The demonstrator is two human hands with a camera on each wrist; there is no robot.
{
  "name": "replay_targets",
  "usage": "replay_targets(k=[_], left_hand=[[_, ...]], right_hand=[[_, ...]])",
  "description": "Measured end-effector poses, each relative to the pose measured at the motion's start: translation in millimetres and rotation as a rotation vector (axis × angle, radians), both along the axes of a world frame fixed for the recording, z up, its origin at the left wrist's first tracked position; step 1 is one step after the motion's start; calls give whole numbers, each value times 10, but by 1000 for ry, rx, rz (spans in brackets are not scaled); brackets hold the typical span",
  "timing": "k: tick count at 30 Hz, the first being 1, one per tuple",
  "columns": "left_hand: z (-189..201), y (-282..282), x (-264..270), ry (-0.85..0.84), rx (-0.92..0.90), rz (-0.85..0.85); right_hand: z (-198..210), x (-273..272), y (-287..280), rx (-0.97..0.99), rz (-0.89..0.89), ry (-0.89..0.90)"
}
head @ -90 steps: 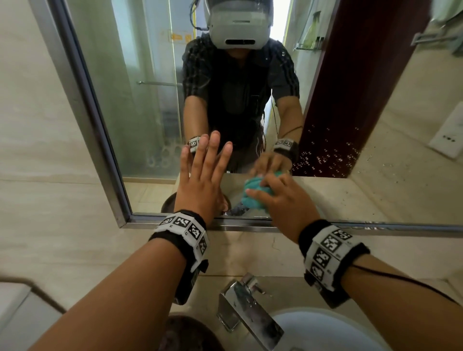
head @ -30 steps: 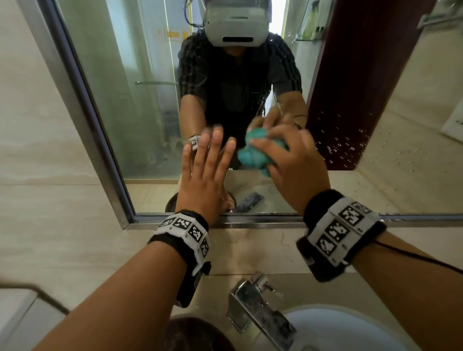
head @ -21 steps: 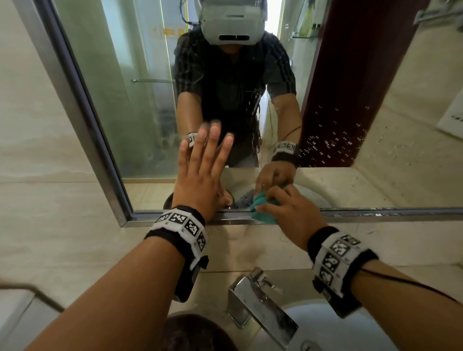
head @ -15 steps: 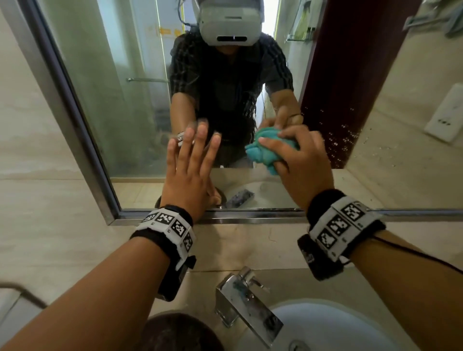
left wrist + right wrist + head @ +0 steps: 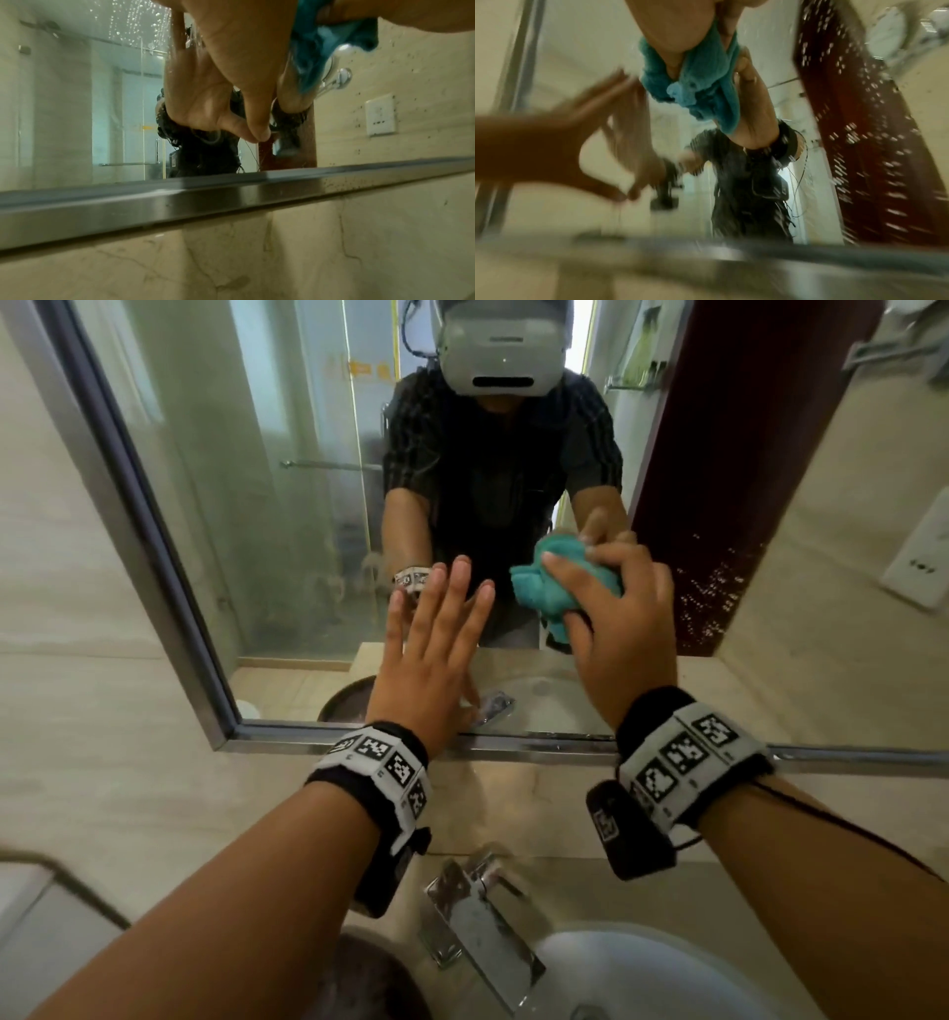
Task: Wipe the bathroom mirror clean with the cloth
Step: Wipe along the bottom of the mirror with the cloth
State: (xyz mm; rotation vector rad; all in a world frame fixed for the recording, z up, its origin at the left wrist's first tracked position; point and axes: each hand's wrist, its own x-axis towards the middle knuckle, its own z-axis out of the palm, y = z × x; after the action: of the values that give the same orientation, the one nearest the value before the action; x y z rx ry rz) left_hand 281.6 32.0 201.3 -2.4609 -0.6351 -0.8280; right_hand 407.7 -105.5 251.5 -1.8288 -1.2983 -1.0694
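Note:
The wall mirror in a steel frame fills the upper head view. My right hand grips a bunched teal cloth and presses it against the glass just above the reflected counter. My left hand lies flat on the glass to the left of the cloth, fingers straight and spread. In the left wrist view the left hand touches the mirror with its thumb, and the cloth hangs at the upper right. The blurred right wrist view shows the cloth under my fingers.
Water droplets speckle the mirror right of the cloth, over the reflected dark red door. Below the frame are a beige marble wall, a chrome tap and a white basin. A socket plate shows as a reflection.
My right hand has swept the cloth up and down the glass, down to the frame at 0.7 s ago and back up now. The left hand stays flat on the mirror.

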Motion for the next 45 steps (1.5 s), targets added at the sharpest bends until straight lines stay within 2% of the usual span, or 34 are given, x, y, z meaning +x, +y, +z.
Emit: replay_targets(k=[2,4,6,8,11,13,15,18,20,22,25,27,29,31,33,35,39,41,43,45], left_hand=[[-47,48,21,-35,27,0],[-67,73,24,-37,41,-8],[-74,94,32,-41,45,-23],[-73,99,30,-56,44,-32],[-78,119,37,-50,56,-16],[-94,134,41,-33,71,3],[-119,148,36,-38,95,7],[-116,131,11,-32,89,-1],[-104,116,12,-32,87,4],[-107,113,20,-49,87,9],[-105,127,23,-16,75,26],[-101,127,15,-1,69,28],[-103,135,12,-15,63,17],[-104,136,12,-19,73,21],[-96,132,10,-4,68,28],[-98,134,15,-3,61,22],[-121,161,19,1,58,13],[-133,171,20,3,66,18],[-137,177,15,-7,74,21],[-134,172,7,-6,73,19]], right_hand=[[-351,-4,-2,-176,21,-134],[-640,38,-74,-464,43,-231],[-582,96,-145,-571,49,-201],[-292,65,-124,-449,74,-171],[233,-13,38,-67,81,-35],[291,-95,172,49,72,52],[24,-144,198,-37,73,-22],[-497,-72,21,-423,36,-215],[-471,25,-72,-568,37,-222],[-191,55,-68,-443,45,-236],[265,113,-26,-52,22,-123],[237,88,16,53,-3,-31],[-132,21,36,-78,-14,-88],[-635,-17,-17,-378,3,-203],[-841,8,-111,-595,10,-167],[-650,14,-103,-549,22,-139],[1,-7,45,-128,47,-92],[-66,13,95,-57,29,-99],[-452,39,70,-217,-3,-195],[-859,52,-79,-518,17,-239]])
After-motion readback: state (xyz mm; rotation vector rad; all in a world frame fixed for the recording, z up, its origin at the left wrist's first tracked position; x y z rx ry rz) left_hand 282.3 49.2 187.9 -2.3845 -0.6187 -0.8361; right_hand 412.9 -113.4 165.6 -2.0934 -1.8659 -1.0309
